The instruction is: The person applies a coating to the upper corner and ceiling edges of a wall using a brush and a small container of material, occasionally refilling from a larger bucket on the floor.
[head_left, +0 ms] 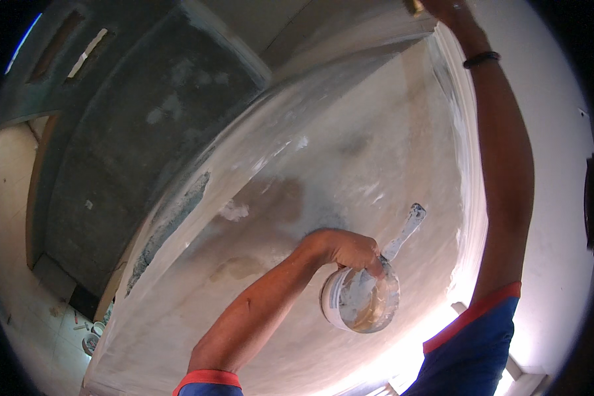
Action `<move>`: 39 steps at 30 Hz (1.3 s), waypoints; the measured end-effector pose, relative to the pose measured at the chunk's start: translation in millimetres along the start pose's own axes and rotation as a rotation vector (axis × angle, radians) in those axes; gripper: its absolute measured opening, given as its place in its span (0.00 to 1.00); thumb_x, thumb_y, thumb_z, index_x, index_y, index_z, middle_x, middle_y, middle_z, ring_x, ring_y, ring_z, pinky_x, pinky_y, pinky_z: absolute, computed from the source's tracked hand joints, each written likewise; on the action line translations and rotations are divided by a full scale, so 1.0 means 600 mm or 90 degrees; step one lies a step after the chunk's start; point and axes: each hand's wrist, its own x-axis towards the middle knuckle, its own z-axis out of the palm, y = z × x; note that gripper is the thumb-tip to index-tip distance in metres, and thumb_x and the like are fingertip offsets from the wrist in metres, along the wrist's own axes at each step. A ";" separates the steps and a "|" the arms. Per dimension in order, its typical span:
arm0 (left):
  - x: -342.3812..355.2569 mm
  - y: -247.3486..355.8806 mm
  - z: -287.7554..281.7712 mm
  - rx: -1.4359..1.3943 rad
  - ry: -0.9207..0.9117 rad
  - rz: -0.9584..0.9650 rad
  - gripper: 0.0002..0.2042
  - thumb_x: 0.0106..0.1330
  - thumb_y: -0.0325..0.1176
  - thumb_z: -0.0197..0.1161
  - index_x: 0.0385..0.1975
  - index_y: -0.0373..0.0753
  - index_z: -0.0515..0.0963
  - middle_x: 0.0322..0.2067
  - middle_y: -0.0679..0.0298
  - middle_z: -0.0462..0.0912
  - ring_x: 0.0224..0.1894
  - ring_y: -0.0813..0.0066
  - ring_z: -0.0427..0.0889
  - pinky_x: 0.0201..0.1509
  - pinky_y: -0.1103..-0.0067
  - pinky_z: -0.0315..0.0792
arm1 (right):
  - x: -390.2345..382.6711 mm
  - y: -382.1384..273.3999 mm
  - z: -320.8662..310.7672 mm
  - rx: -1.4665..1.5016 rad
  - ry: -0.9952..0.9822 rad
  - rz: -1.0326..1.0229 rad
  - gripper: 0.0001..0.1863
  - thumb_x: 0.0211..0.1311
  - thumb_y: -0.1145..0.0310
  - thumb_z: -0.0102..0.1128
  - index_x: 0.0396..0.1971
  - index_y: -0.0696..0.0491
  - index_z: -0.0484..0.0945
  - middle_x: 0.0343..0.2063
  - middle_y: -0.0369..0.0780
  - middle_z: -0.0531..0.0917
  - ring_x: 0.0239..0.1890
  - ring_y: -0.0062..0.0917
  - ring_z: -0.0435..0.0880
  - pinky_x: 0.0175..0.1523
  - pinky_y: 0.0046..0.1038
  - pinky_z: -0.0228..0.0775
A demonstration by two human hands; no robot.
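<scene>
The head view shows the left hand (354, 251) grasping the rim of a clear round tub (330, 302) with pale paste inside, in front of the lower right part of a plastered wall (376, 132). From the tub rises a smeared spatula (402, 232); its long axis goes up and to the right, toward the wall's right edge. Whether the left fingers also pin it, I cannot tell. The right hand (450, 10) is much farther from it, raised just beyond the wall's upper right corner, and partly cut by the picture's border. It seems closed around a yellowish piece (414, 7), but its full grip is not visible. So tub and spatula lie well below the right hand, near only the left.
</scene>
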 end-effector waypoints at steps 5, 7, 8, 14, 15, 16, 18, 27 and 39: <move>-0.004 -0.007 -0.001 -0.022 0.002 -0.003 0.22 0.60 0.43 0.65 0.44 0.29 0.79 0.38 0.57 0.83 0.43 0.67 0.81 0.52 0.73 0.70 | 0.052 0.070 0.108 -0.341 0.017 -0.084 0.09 0.61 0.68 0.53 0.28 0.53 0.83 0.29 0.43 0.86 0.34 0.35 0.84 0.42 0.40 0.77; -0.002 -0.010 -0.002 -0.017 0.005 0.007 0.21 0.60 0.42 0.65 0.44 0.29 0.79 0.39 0.57 0.83 0.43 0.66 0.81 0.52 0.73 0.70 | 0.056 0.077 0.090 -0.358 0.050 -0.103 0.08 0.60 0.69 0.54 0.28 0.53 0.82 0.30 0.44 0.86 0.35 0.35 0.84 0.42 0.40 0.76; -0.001 -0.011 -0.002 -0.017 0.010 0.014 0.21 0.60 0.42 0.65 0.44 0.29 0.79 0.39 0.56 0.83 0.43 0.66 0.81 0.53 0.72 0.70 | 0.060 0.080 0.072 -0.368 0.101 -0.123 0.08 0.59 0.70 0.54 0.27 0.54 0.82 0.29 0.43 0.86 0.34 0.33 0.84 0.42 0.39 0.76; -0.007 -0.009 -0.010 -0.020 -0.019 0.008 0.21 0.60 0.42 0.64 0.45 0.29 0.79 0.39 0.55 0.83 0.44 0.64 0.81 0.53 0.72 0.70 | -0.038 -0.076 -0.065 -0.039 0.137 -0.110 0.05 0.55 0.73 0.57 0.21 0.53 0.77 0.20 0.38 0.82 0.25 0.22 0.78 0.34 0.27 0.72; -0.009 -0.007 -0.011 -0.016 -0.012 0.000 0.21 0.60 0.42 0.64 0.45 0.29 0.79 0.39 0.54 0.83 0.44 0.64 0.80 0.53 0.71 0.70 | -0.032 -0.067 -0.052 -0.010 0.139 -0.141 0.05 0.55 0.72 0.57 0.21 0.53 0.77 0.19 0.37 0.81 0.24 0.22 0.77 0.33 0.27 0.72; -0.009 0.007 -0.006 0.001 -0.023 0.004 0.21 0.60 0.41 0.64 0.45 0.29 0.79 0.39 0.54 0.83 0.44 0.64 0.80 0.53 0.71 0.70 | -0.025 -0.050 -0.047 -0.007 0.143 -0.168 0.06 0.56 0.72 0.58 0.20 0.52 0.77 0.19 0.36 0.81 0.23 0.21 0.77 0.32 0.27 0.71; -0.008 0.003 -0.007 0.012 -0.012 0.007 0.21 0.61 0.41 0.64 0.45 0.29 0.79 0.39 0.54 0.83 0.44 0.63 0.80 0.53 0.71 0.70 | 0.003 -0.029 -0.001 0.029 0.089 -0.134 0.07 0.59 0.72 0.57 0.20 0.52 0.77 0.17 0.34 0.80 0.22 0.19 0.76 0.30 0.25 0.70; -0.005 -0.006 -0.006 0.031 -0.010 0.031 0.23 0.61 0.41 0.62 0.48 0.27 0.77 0.42 0.50 0.83 0.44 0.60 0.81 0.53 0.70 0.70 | 0.061 0.056 0.122 -0.463 -0.099 -0.139 0.06 0.55 0.70 0.60 0.24 0.56 0.81 0.25 0.42 0.85 0.31 0.35 0.83 0.40 0.37 0.76; -0.005 0.015 -0.006 0.087 -0.037 0.016 0.26 0.63 0.40 0.60 0.55 0.26 0.73 0.50 0.44 0.79 0.51 0.55 0.80 0.58 0.66 0.69 | 0.043 -0.007 0.052 -0.075 -0.047 -0.085 0.08 0.59 0.73 0.55 0.20 0.52 0.77 0.18 0.32 0.79 0.22 0.17 0.74 0.31 0.25 0.68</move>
